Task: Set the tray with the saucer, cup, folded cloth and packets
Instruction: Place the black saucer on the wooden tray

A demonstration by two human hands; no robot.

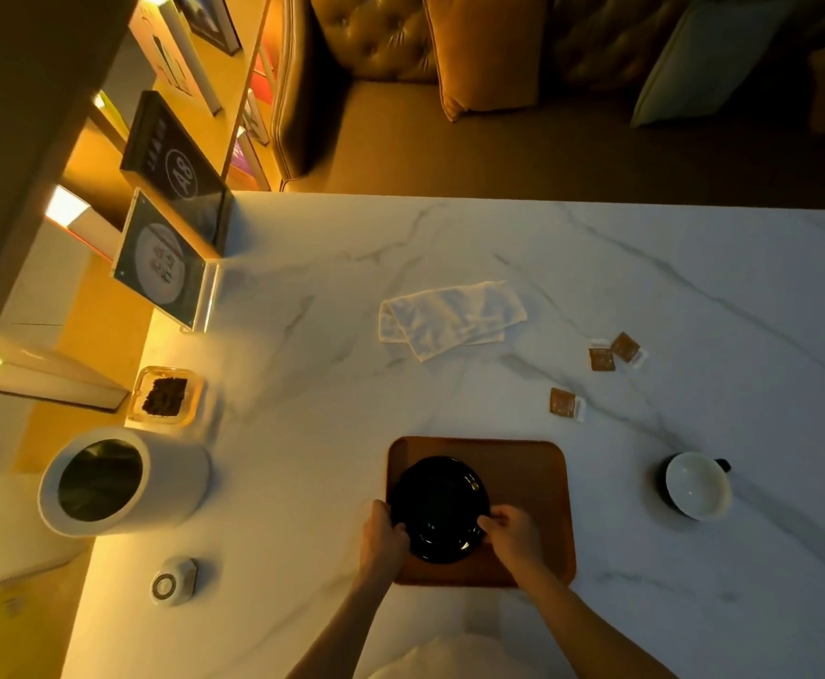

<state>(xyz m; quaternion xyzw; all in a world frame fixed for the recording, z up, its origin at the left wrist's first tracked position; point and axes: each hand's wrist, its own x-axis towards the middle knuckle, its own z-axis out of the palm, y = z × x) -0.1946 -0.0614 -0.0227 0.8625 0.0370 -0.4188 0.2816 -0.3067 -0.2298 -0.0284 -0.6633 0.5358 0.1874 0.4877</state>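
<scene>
Left hand (382,534) grips the black saucer (439,502) rim at 8 o'clock, right hand (513,534) pinches it at 4. Saucer is over the left half of the brown tray (533,477). From the tray: cup (697,485) at 3, folded cloth (449,318) at 12, three packets (601,359) at 1–2, all on the marble table (302,433).

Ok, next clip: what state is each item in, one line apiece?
saucer: over the tray's left part, near rim gripped by the left hand and right hand
tray: on the table, holding nothing else
cup: upright, empty, on the table right of the tray
cloth: loosely folded, on the table beyond the tray
packets: three, loose on the table, none on the tray
</scene>
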